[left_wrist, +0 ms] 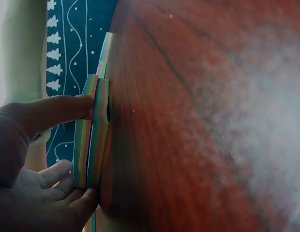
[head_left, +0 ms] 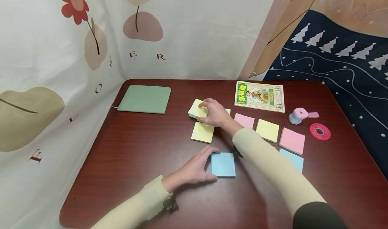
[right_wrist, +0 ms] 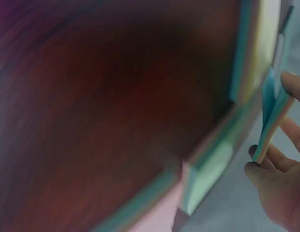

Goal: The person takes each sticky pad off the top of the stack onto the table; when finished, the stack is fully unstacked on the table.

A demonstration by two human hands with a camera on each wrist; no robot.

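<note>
My left hand [head_left: 195,166] grips a blue-topped sticky note pad [head_left: 223,164] by its left side, thumb at the near edge and fingers at the far edge. In the left wrist view, two striped-edge pads [left_wrist: 97,135] lie one against the other by this hand [left_wrist: 34,159]. Farther back, my right hand [head_left: 214,112] pinches a yellow-topped sticky note pad [head_left: 197,108]; the right wrist view shows the pad [right_wrist: 272,128] between thumb and fingers, tilted against a blue surface [right_wrist: 268,94]. Just in front lies another yellow pad [head_left: 202,132].
Right of the hands lie pink [head_left: 244,121], yellow [head_left: 267,130], pink [head_left: 292,140] and blue [head_left: 292,160] pads, partly behind the right sleeve. A green notebook [head_left: 144,99], a booklet [head_left: 259,96], a pink-and-white tape dispenser [head_left: 298,115] and a red ring-shaped roll [head_left: 320,131] are also on the table.
</note>
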